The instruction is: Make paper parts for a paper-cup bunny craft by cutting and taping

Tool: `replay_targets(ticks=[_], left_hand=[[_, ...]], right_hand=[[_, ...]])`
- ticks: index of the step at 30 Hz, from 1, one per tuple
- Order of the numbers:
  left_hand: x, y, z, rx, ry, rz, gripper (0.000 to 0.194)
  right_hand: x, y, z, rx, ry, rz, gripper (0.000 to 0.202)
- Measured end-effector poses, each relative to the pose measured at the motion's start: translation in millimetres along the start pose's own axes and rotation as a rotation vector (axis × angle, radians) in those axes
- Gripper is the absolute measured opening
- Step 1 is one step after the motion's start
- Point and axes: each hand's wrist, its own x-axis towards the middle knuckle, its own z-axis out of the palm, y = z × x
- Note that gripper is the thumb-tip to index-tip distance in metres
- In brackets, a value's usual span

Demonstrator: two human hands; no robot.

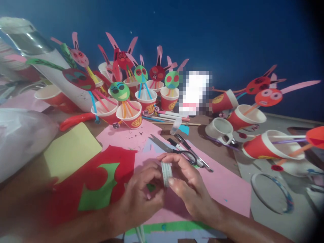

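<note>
1. Hands low centre of frame, close together. Right hand [188, 184] pinches a small white tape roll [167, 172] edge-on between thumb and fingers; left hand [141, 195] is curled shut just beside it, fingertips meeting at the roll, with a small green scrap [151, 187] showing inside the fingers.
2. Roll held just above the pink paper sheet [222, 189], centre of frame.
3. Scissors [174, 150] lie open on the pink sheet right behind the right hand, black handles near the fingers. A black pen [192, 152] lies beside them.
4. Left of the hands: red paper [76, 189] with a green cut-out piece [98, 195] on top; a yellow sheet [71, 150] further up left.
5. Green paper strip [172, 226] at bottom centre, under the wrists.
6. Upper centre: cluster of red paper cups [149, 104] holding straws topped with paper faces with pink ears; the green face [119, 91] is nearest front.
7. Right side: more cups tipped over, e.g. one lying cup [263, 146] with orange face [268, 97] on a straw. White mug [220, 130] centre right.
8. Markers [172, 116] lie in front of the cup cluster.
9. Clear plastic bag [20, 138] at left edge; clear bottle [27, 44] upper left.
10. Blurred-out patch centre; contents cannot tell.
11. Blue wall [227, 33] across the top.
</note>
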Motion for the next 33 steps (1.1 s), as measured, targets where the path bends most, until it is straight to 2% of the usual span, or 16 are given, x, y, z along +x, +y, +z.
replay_targets(ticks=[3, 7, 11, 17, 20, 24, 33], left_hand=[[-1, -2, 1.0, -0.028, -0.032, -0.050, 0.019], [-2, -4, 0.9, -0.157, -0.087, -0.233, 0.009], [-1, -5, -1.1, -0.269, -0.126, -0.383, 0.004], [5, -6, -11.4, -0.537, -0.271, -0.508, 0.016], [7, -7, -17.8, -0.507, -0.290, -0.539, 0.014], [8, -10, -20.6, -0.416, -0.208, -0.513, 0.012], [6, -9, -17.5, -0.214, -0.114, -0.447, 0.024]], right_hand=[[0, 0, 1, 0.068, -0.002, 0.017, 0.030], [0, 2, -1, 0.103, -0.038, 0.074, 0.031], [1, 1, -3, 0.121, -0.087, 0.098, 0.041], [6, -6, -7, -0.231, -0.090, 0.051, 0.046], [6, -7, -11, -0.417, -0.117, -0.049, 0.051], [7, -8, -13, -0.580, -0.156, -0.189, 0.056], [9, -11, -8, -0.705, -0.173, -0.226, 0.052]])
